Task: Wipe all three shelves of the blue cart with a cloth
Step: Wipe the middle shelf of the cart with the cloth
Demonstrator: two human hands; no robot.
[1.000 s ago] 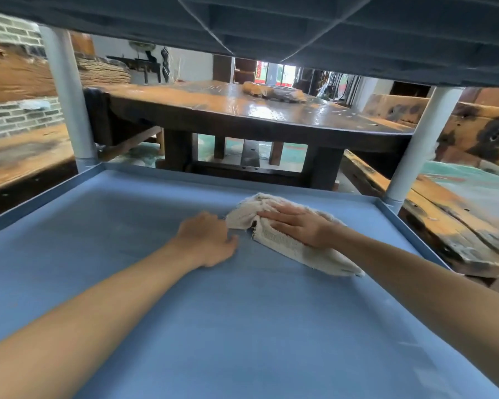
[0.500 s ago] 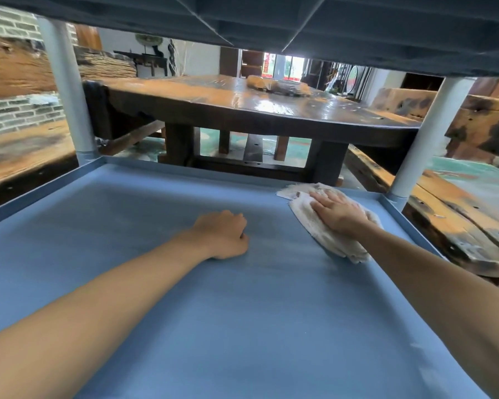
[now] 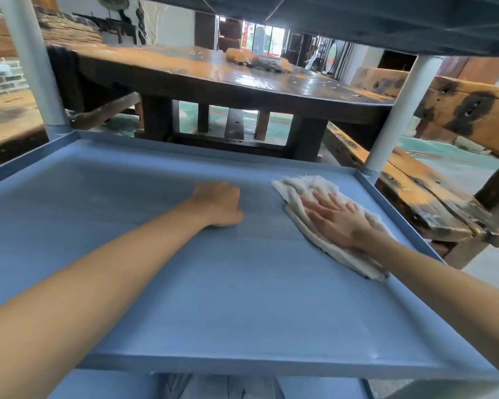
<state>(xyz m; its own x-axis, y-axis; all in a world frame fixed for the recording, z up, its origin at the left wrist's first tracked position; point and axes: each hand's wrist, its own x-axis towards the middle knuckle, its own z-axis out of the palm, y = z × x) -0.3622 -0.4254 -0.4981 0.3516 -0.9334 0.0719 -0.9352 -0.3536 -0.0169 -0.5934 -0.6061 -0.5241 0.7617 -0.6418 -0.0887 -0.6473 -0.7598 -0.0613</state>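
Note:
I look in at the middle shelf (image 3: 213, 298) of the blue cart, with the underside of the top shelf (image 3: 386, 18) overhead. A cream cloth (image 3: 303, 187) lies crumpled near the shelf's far right corner. My right hand (image 3: 339, 218) presses flat on the cloth with straight, spread fingers. My left hand (image 3: 219, 204) rests on the bare shelf near its middle as a curled fist that holds nothing. A strip of the bottom shelf (image 3: 113, 384) shows below the near rim.
Two grey posts, one far left (image 3: 32, 67) and one far right (image 3: 395, 116), join the shelves. Beyond the cart stand a dark wooden table (image 3: 213, 79) and rough wooden benches (image 3: 421, 197) on the right. My knee (image 3: 222, 387) shows under the near edge.
My right hand has swept the cloth from the shelf's middle towards the far right corner, then slightly back nearer. My view has pulled back, showing the near rim. The left fist stays put.

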